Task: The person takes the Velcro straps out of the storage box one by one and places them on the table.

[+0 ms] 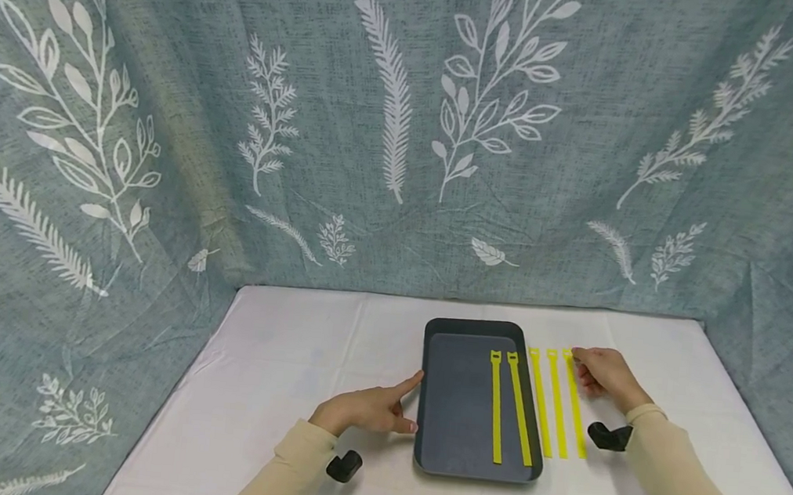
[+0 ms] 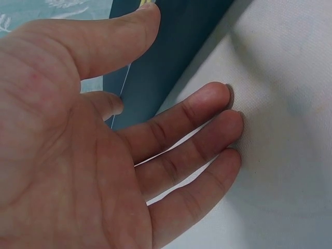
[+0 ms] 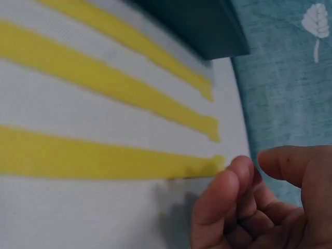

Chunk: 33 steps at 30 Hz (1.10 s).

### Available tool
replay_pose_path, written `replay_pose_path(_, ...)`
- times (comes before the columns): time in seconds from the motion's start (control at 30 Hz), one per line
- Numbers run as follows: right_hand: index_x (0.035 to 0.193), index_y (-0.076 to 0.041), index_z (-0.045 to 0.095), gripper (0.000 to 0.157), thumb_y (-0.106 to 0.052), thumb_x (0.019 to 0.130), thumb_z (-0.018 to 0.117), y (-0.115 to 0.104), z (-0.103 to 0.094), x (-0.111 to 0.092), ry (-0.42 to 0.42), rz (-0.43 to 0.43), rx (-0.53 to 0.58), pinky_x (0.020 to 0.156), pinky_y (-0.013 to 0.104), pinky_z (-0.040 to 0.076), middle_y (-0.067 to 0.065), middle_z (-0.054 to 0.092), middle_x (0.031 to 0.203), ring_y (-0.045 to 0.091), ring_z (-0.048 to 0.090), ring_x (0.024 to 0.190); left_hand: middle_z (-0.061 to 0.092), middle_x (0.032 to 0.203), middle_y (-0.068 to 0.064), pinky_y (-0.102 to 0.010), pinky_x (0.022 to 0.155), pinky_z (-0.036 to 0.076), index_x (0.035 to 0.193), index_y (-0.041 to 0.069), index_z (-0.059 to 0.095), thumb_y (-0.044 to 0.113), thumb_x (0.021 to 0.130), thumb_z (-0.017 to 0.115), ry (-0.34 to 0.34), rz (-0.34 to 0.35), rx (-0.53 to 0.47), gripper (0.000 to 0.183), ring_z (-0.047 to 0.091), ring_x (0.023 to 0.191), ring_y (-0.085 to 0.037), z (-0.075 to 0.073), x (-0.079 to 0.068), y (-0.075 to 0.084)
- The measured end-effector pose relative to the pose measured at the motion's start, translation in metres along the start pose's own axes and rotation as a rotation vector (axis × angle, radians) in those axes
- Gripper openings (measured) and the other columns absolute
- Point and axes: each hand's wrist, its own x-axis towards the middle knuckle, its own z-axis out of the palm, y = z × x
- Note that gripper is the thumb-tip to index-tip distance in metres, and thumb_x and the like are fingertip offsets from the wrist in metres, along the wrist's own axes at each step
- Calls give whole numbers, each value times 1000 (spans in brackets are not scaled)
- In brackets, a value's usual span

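A dark grey rectangular tray [image 1: 453, 410] lies on the white-covered table. Two yellow cable straps with slotted heads, a left one [image 1: 497, 417] and a right one [image 1: 520, 412], lie lengthwise inside it. Three more lie side by side just right of the tray, the outermost strap [image 1: 576, 411] farthest from it. At the tray's left side is my left hand [image 1: 368, 408], index finger and thumb extended to its wall, other fingers loosely bent. My right hand [image 1: 605, 372] is at the head of the outermost strap. In the right wrist view, its bent fingertips [image 3: 220, 187] overlap the strap's end, thumb slightly apart.
A white cloth [image 1: 304, 334] covers the table. Behind and at both sides hangs a blue-green curtain [image 1: 397, 240] with white leaf prints. Dark wrist devices sit under the left cuff [image 1: 345, 466] and the right cuff [image 1: 609, 437].
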Motion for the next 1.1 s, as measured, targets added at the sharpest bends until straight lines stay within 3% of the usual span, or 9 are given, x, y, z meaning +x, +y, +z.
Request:
replay_pose_path(0.17,135,11,49,55,-36,108,45,-23,0,-2,-105,-55,79,69,25,56,-3,63,84,5,61,70,66,94,0,-37,83,47,165,27,13,32,96,71,-6,1,-11,91,58,83,-14,0,0,0)
replay_pose_path(0.3,143,13,42,60,-36,109,44,-44,8,-3,-160,-103,133,78,26,58,-1,66,92,5,66,78,65,92,-1,-36,81,46,165,26,12,31,95,72,-6,0,-20,91,58,82,-15,0,1,-1)
replay_pose_path(0.43,150,13,33,62,-33,109,43,-57,19,-6,-203,-139,190,91,33,57,16,67,112,11,71,93,65,91,-1,-37,82,46,165,27,13,31,95,72,-4,-1,-24,92,57,82,-15,0,0,0)
replay_pose_path(0.53,152,12,29,65,-34,109,43,-63,26,-8,-252,-154,207,100,38,54,30,57,135,19,71,108,65,92,-1,-37,83,46,165,28,13,31,95,72,-5,-5,-20,91,58,82,-15,0,-1,2)
replay_pose_path(0.63,152,11,32,64,-36,109,43,-69,31,-10,-293,-163,209,102,39,52,33,50,145,24,69,116,65,94,-1,-38,84,46,165,27,13,32,96,72,-6,-4,-13,91,58,83,-15,-1,-1,3)
replay_pose_path(0.83,151,12,34,64,-36,110,42,-74,43,-8,-348,-170,190,103,40,51,34,46,148,27,67,120,66,95,-1,-39,84,47,165,27,13,32,95,72,-5,-9,-8,91,58,84,-15,-1,-1,3)
replay_pose_path(1.1,149,17,33,64,-32,109,43,-71,61,-8,-375,-98,152,98,38,55,36,49,144,34,65,121,65,93,-1,-37,81,46,165,27,13,31,95,72,-10,-6,-26,91,58,82,-15,0,-1,1)
